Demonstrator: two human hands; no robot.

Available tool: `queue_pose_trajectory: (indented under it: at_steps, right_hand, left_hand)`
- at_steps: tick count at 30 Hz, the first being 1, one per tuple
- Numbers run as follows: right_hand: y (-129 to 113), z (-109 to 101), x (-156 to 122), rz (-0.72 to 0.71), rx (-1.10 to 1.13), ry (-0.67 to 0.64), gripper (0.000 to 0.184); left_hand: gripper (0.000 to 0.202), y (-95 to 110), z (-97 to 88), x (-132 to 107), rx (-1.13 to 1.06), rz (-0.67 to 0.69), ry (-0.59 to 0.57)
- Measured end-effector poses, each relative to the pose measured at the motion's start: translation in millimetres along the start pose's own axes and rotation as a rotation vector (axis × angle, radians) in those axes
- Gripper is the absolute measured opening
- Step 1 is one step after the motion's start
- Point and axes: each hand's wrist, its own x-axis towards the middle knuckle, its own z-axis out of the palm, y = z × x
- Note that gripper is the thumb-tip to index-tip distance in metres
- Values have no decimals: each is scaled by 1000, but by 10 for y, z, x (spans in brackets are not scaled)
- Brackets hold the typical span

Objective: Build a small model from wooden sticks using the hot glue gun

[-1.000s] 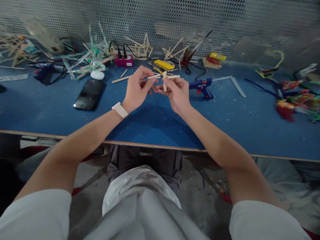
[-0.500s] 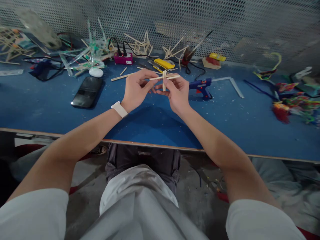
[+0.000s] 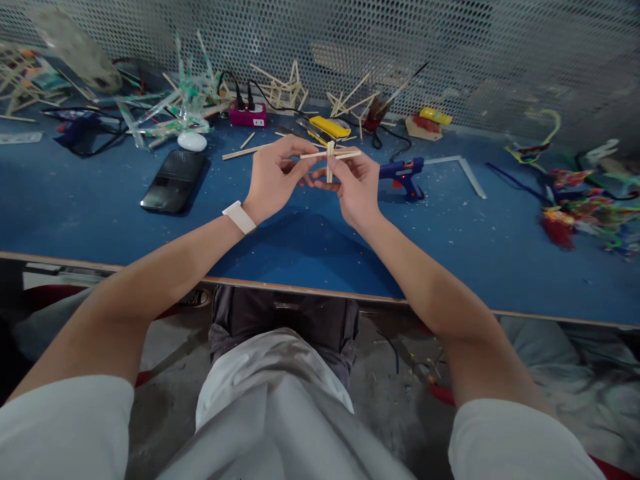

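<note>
Stick inward, glue gun label unreadable

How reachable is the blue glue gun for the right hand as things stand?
Probably yes: the glue gun lies close beside the right hand, with nothing apparent between them. That hand pinches wooden sticks, though, so it would likely have to release them first.

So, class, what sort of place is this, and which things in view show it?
Probably a craft workshop or makerspace: a long blue worktable bears a blue glue gun with a red trigger and a purple block-shaped power socket, while pale wooden sticks are held crossed above it.
</note>
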Motion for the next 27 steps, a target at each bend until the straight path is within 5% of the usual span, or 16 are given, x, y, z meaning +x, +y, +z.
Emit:
queue_pose_trajectory:
  at_steps: [27]
  right_hand:
    - [-21,2,-23,-11,-32,-30,69]
  left_hand:
    - [29,12,20,2,-47,-18,-7]
